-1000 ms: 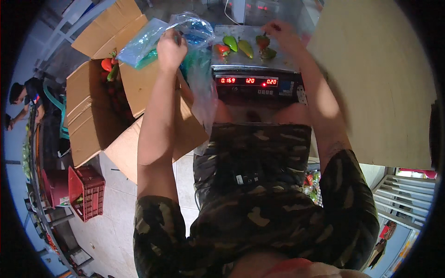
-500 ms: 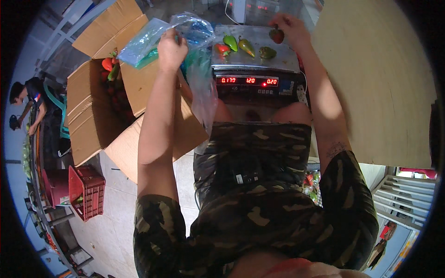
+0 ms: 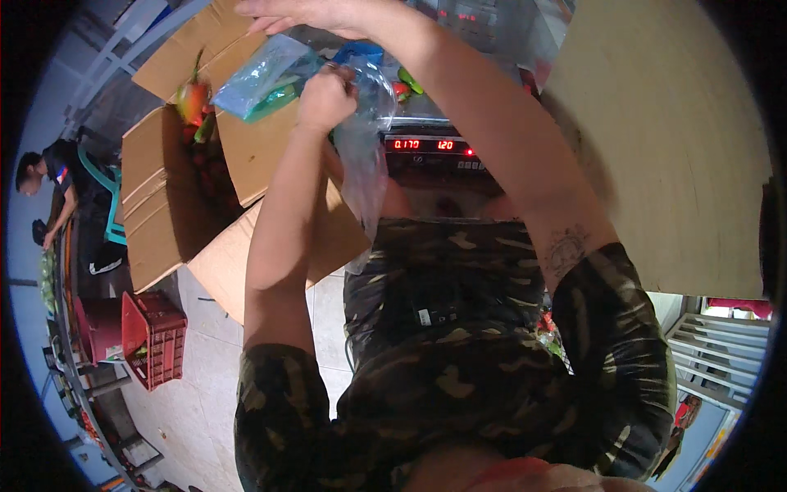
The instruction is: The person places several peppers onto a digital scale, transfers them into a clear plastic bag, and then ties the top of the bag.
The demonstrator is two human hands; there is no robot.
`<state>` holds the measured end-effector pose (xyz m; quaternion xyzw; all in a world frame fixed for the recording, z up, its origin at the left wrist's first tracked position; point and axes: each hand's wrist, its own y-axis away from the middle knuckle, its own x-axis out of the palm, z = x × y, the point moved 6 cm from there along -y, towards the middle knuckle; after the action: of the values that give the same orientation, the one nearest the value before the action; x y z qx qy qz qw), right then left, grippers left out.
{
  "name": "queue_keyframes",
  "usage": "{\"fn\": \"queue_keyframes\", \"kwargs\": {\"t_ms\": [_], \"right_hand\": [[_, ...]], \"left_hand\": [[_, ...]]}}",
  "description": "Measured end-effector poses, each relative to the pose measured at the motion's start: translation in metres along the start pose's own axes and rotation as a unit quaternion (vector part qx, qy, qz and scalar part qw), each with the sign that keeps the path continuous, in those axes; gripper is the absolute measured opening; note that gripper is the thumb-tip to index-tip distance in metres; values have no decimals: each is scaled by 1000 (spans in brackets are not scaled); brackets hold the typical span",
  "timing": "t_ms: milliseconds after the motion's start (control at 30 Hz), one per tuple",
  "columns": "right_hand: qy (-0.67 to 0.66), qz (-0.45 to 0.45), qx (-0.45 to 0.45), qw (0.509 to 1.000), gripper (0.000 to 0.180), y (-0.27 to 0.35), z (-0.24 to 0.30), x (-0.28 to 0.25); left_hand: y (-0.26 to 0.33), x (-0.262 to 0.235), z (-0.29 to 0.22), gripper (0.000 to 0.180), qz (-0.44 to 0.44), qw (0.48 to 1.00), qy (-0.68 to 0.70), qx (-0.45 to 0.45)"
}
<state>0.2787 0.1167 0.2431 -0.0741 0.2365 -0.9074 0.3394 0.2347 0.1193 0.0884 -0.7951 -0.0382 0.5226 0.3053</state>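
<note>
One left-hand grip (image 3: 328,100) snug on a plastic bag (image 3: 363,164), one right-hand grip (image 3: 307,11) splayed, empty, near a pepper (image 3: 194,100).

Left of a red slatted plastic crate (image 3: 166,338) on pale floor tiles (image 3: 209,394) stands a maroon tub (image 3: 96,330); beyond the crate, a curved green plastic chair (image 3: 111,185).

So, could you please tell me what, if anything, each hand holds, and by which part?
The left hand grips the clear plastic bag by its upper part; the right hand appears to hold nothing.
</note>
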Motion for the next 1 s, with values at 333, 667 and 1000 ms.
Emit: {"fn": "queue_keyframes", "kwargs": {"t_ms": [333,667,1000], "right_hand": [[458,-30,148,876,49,85,-190,-178],[625,59,424,653,78,119,-219,-147],[625,122,422,645,56,114,-219,-135]], "left_hand": [[-10,-24,-2,33,-165,979,58,-106],[-9,-24,2,34,-164,975,75,-133],[-8,-20,7,36,-159,976,67,-132]]}}
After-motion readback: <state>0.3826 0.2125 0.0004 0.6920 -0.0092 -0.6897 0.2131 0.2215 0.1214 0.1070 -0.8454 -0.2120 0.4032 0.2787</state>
